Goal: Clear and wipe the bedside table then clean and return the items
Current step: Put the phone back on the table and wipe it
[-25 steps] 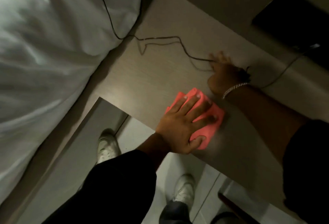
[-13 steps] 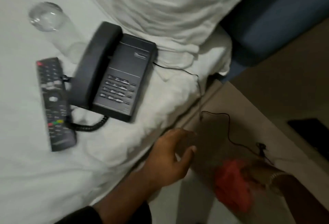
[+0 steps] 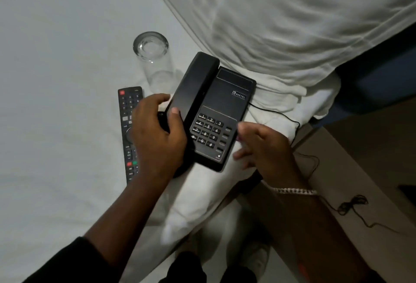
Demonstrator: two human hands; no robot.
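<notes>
Left hand (image 3: pixel 155 138) clamped on black telephone (image 3: pixel 213 111) at the bed's (image 3: pixel 56 57) edge, beside remote control (image 3: pixel 128 134) and glass (image 3: pixel 155 62). Right hand (image 3: pixel 265 147) spread apart at the telephone's right side.

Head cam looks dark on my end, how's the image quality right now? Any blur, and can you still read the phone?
Head view: dim, flat light. The phone is sharp, keypad digits readable. The right hand is smeared by motion blur; the left hand is crisp. The glass shows faint glints. Edges bend from the wide-angle lens.
</notes>
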